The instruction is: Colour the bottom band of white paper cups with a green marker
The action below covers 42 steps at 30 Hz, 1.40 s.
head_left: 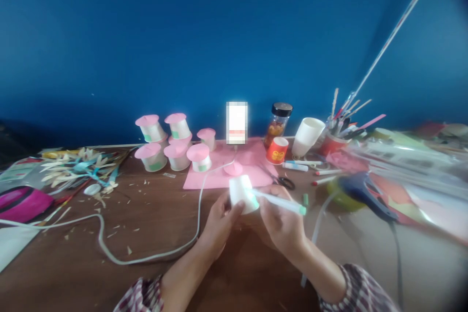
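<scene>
In my left hand (220, 222) is a small white paper cup (239, 192), tilted, with thumb and fingers around its side. My right hand (283, 222) grips a marker pen (280, 201) with a pale green end, its tip against the cup, where a green patch (253, 200) shows. Just beyond the cup lies a pink paper disc (233, 168) on pink sheets (204, 181). The marker's green cap (305, 199) stands on the table to the right of my right hand. Several finished-looking cups (151, 158) with pink disc tops and green patches stand at the back left, some stacked.
A white cable (146, 259) loops across the table (153, 224). Scissors (285, 183), a red cup (277, 151), a lidded jar (278, 124) and a white cup (308, 134) stand or lie at the back right. A blue glue gun (365, 195) is at right; craft flowers (86, 168) lie left.
</scene>
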Each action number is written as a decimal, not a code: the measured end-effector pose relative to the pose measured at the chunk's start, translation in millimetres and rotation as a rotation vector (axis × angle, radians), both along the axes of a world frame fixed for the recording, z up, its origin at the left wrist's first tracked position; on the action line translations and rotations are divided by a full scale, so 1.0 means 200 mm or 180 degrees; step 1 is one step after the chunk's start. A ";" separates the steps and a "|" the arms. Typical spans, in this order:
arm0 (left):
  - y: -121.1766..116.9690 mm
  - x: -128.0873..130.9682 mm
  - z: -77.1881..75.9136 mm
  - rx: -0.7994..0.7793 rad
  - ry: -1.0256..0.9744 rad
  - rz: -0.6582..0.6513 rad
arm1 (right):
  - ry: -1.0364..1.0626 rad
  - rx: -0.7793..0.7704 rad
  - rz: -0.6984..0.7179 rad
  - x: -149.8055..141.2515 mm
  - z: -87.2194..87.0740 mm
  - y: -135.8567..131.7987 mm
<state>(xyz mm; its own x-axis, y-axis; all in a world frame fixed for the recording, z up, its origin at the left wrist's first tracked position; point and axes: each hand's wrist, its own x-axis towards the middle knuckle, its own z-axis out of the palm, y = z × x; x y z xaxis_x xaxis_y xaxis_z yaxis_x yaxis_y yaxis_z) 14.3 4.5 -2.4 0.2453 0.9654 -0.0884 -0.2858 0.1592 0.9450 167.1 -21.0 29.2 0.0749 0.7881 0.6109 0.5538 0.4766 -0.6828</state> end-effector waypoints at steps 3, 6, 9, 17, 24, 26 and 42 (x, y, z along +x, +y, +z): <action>0.00 0.00 0.01 0.0111 0.0029 -0.0056 | -0.0104 0.0053 0.0029 0.00 -0.01 0.00; 0.00 0.00 0.01 0.0115 0.0102 -0.0055 | -0.0174 0.0078 0.0058 0.00 -0.01 0.01; 0.01 0.01 0.02 0.0105 0.0144 -0.0045 | -0.0195 0.0061 0.0064 -0.01 -0.01 0.01; 0.00 0.01 0.03 0.0044 0.0225 0.0001 | -0.0233 0.0006 0.0060 0.00 -0.02 0.01; 0.00 0.01 0.02 0.0083 0.0261 -0.0024 | -0.0260 -0.0032 0.0094 0.00 -0.02 0.01; 0.00 0.01 0.02 0.0116 0.0283 -0.0003 | -0.0285 -0.0020 0.0101 0.00 -0.01 0.01; 0.00 0.00 0.00 -0.0017 0.0422 0.0102 | -0.0354 -0.0066 0.0147 0.00 0.00 0.01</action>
